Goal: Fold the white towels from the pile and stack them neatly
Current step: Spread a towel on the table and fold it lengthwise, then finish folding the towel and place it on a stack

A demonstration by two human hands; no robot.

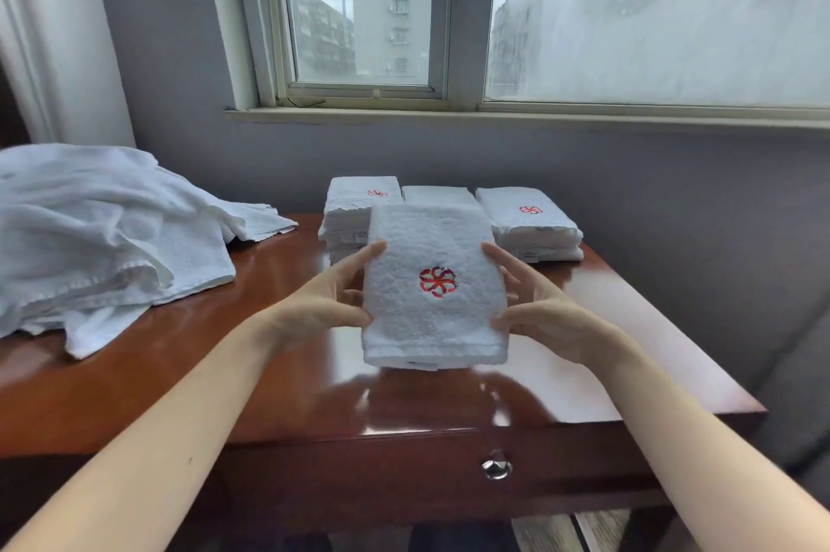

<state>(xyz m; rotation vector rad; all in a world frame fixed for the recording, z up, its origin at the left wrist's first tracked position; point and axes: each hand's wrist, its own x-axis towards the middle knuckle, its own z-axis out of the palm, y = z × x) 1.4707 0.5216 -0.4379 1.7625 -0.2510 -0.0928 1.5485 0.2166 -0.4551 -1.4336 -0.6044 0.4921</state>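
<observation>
A folded white towel (431, 318) with a red flower emblem is lifted above the middle of the wooden table (251, 354). My left hand (332, 300) grips its left edge, thumb low and fingers high. My right hand (534, 304) grips its right edge the same way. Behind it three stacks of folded towels stand in a row: the left stack (350, 210), the middle stack (438, 194), partly hidden by the held towel, and the right stack (530, 221). A loose pile of unfolded white towels (99, 232) lies on the table's left side.
The table has a front drawer with a metal knob (496, 468). A grey wall and a window sill (494, 116) run behind the stacks. A white curtain (54, 35) hangs at the far left. Bare glossy tabletop (629, 327) shows to the right.
</observation>
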